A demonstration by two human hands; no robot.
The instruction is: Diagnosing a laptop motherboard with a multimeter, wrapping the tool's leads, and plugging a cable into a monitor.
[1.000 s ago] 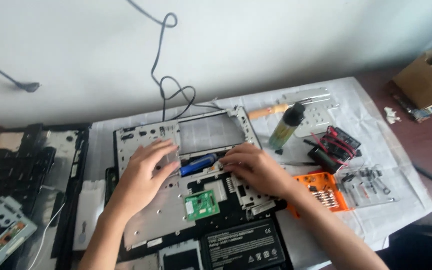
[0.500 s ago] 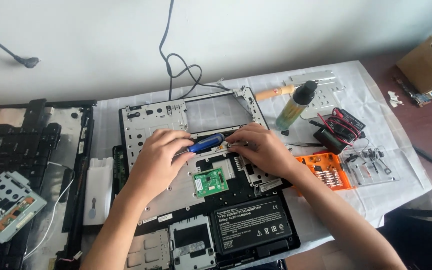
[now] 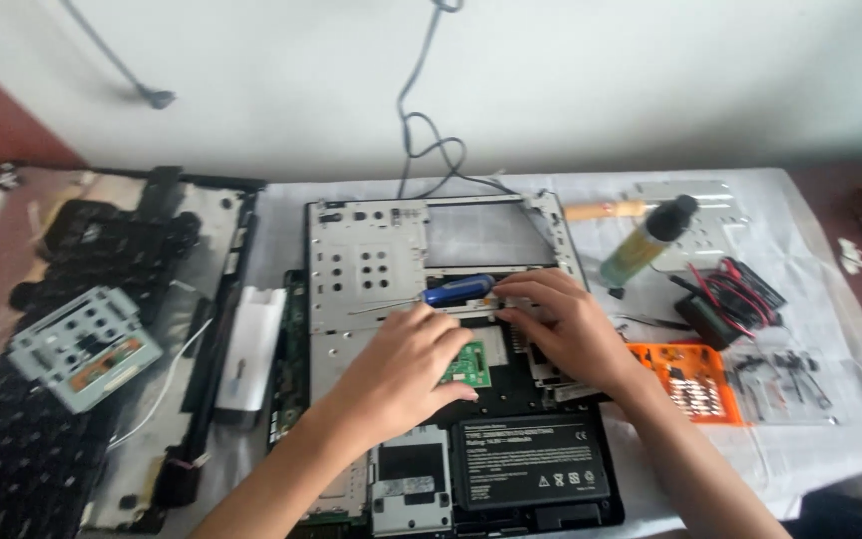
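Surface: a table (image 3: pixel 830 439) under a pale cloth, set against a plain light wall; a dark cable (image 3: pixel 421 150) hangs down the wall to the table edge.
Centre: an opened laptop base (image 3: pixel 371 260), underside up, with a bare metal frame, a small green circuit board (image 3: pixel 469 364) and a black battery (image 3: pixel 533 463) nearer the person.
Left side: a second dismantled dark laptop shell (image 3: pixel 102 299) with a grey metal bracket (image 3: pixel 82 349) lying on it, and a white block (image 3: pixel 249 349) just beside the base.
Right side: an orange bit case (image 3: pixel 695 379), a black meter with red leads (image 3: pixel 725 299), a green bottle with a black cap (image 3: pixel 646 240) and a wooden-handled tool (image 3: pixel 606 210).
Left hand (image 3: pixel 401 374): palm down over the base, fingers curled, fingertips at the thin shaft of a blue-handled screwdriver (image 3: pixel 459 289) (a loose pinch, it seems).
Right hand (image 3: pixel 561 329): palm down, fingers bent, touching the frame just beside the blue handle.
Screwdriver: lying almost flat across the frame's middle bar, between the two hands.
Hard to tell: the screwdriver tip and whatever it meets sit under the fingers; the base's near edge and both elbows are cut off.
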